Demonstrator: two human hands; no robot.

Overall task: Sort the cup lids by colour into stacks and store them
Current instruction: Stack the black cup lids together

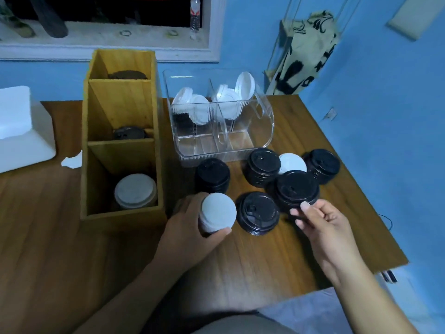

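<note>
My left hand point(190, 225) grips a stack of white lids point(216, 212) just in front of the wooden organiser point(120, 145). My right hand point(322, 225) pinches the near rim of a black lid stack point(295, 188). Several more black stacks point(212, 174) stand around it, with one white lid point(292, 162) between them. A single black pile point(257, 213) lies between my hands. The organiser's near slot holds white lids point(135, 191); its middle and far slots hold dark lids. The clear bin point(216, 131) behind holds loose white lids.
A white foam block point(21, 128) sits at the table's left. The table's right edge point(361, 189) runs close to the black stacks, next to a blue wall. A cloth bag point(305, 51) hangs behind the clear bin.
</note>
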